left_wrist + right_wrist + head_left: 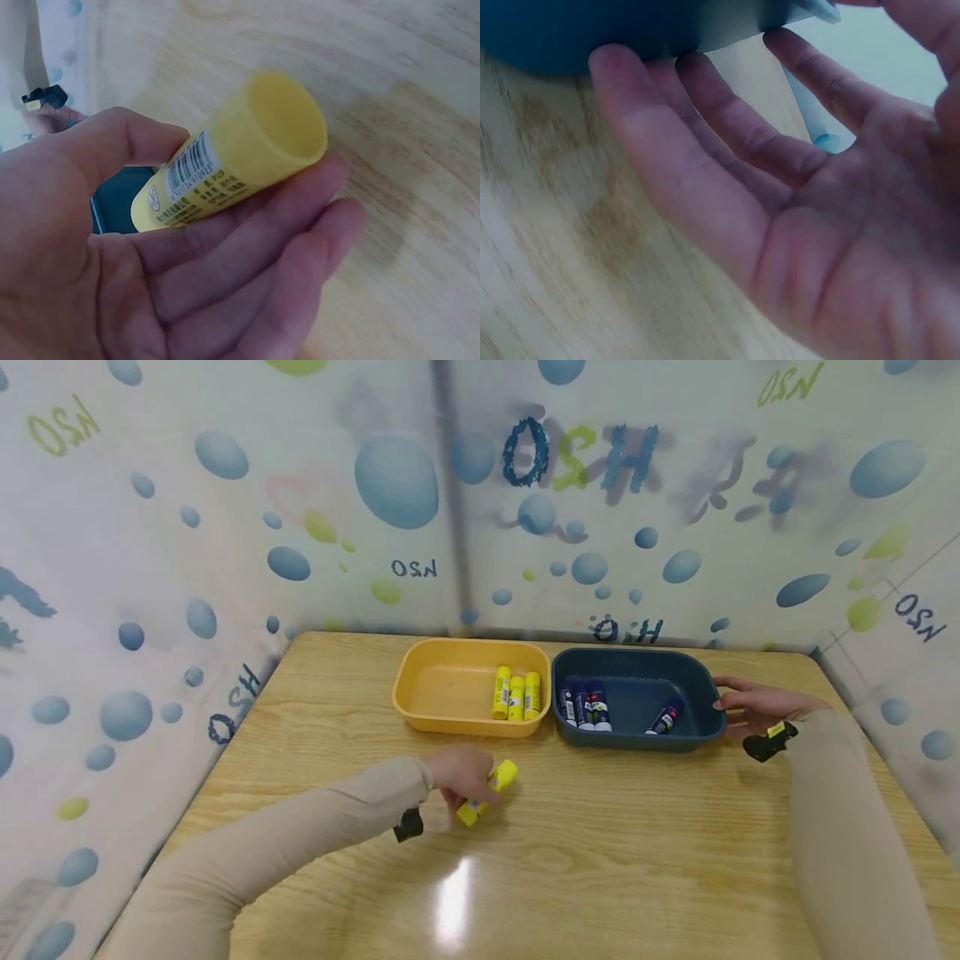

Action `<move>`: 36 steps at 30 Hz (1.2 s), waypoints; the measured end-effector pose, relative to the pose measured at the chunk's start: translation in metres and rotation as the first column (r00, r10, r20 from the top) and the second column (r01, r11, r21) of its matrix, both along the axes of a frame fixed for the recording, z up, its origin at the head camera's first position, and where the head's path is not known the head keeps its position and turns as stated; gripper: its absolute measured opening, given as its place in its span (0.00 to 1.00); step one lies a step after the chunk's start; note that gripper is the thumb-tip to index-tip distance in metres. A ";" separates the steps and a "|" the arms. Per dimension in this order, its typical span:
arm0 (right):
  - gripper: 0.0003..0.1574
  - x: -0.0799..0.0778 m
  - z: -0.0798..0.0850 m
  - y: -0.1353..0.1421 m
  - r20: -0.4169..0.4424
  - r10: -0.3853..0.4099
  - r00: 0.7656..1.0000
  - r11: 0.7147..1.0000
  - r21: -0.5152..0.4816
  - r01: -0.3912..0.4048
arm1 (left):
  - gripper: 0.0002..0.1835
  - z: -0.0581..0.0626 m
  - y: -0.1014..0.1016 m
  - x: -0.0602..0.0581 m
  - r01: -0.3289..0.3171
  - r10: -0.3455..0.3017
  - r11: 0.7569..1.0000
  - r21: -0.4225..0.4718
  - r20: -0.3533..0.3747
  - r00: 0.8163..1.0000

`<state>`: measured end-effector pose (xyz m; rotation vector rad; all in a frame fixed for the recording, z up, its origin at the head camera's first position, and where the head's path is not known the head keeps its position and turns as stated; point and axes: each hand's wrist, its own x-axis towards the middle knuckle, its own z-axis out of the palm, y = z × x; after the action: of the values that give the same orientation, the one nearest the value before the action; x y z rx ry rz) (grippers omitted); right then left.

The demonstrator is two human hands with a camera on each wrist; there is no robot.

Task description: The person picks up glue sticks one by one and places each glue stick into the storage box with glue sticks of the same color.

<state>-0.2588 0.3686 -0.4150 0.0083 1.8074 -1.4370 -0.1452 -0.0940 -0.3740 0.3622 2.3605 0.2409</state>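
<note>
My left hand (463,774) pinches a yellow glue stick (501,774) between thumb and fingers, over the table in front of the yellow bin. In the left wrist view, the glue stick (206,172) shows a barcode label and the hollow round end of its tube. My right hand (757,703) holds the right rim of the dark blue bin (637,742), thumb at the edge. Fingertips (619,64) touch the bin's outer wall in the right wrist view. Three yellow glue sticks (517,697) stand at the right side of the yellow bin (465,723).
Inside the blue bin, several dark blue glue sticks (587,706) are lined up at the left, and one dark blue glue stick (665,716) leans at the right. Both bins sit side by side at the back of the wooden table (600,860), before a patterned curtain (495,543).
</note>
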 end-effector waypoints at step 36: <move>0.47 0.001 0.005 -0.003 -0.032 0.015 0.999 0.999 0.038 -0.014 | 0.21 0.046 -0.006 -0.108 -0.278 0.290 0.938 0.205 -0.027 0.957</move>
<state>-0.2577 0.3657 -0.4101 -0.0088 1.8569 -1.4003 -0.2535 -0.0999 -0.3283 0.1194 2.4474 0.6147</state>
